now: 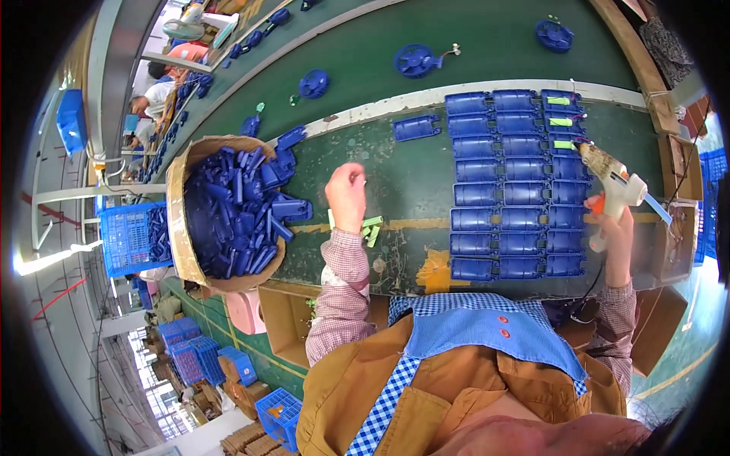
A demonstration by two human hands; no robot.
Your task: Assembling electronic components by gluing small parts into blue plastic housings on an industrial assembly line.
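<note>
In my right hand (613, 232) is a white glue gun (625, 187) with an orange trigger and a blue glue stick out of its back. Its stained nozzle points at a light green battery (563, 144) in the right column of blue plastic housings (523, 194). Two more green batteries lie in the housings above it. My left hand (347, 196) is raised over the table with its fingers curled together; whatever they may hold is hidden. Several loose green batteries (372, 230) lie just beside that wrist. A single blue housing (416, 128) rests left of the rows.
A cardboard drum (180, 220) full of blue housings stands at the left, some spilling onto the green table (403, 178). Beyond a pale ledge, blue fan parts (414, 61) sit on a green conveyor (487, 45). A cardboard box (679, 169) is at the right.
</note>
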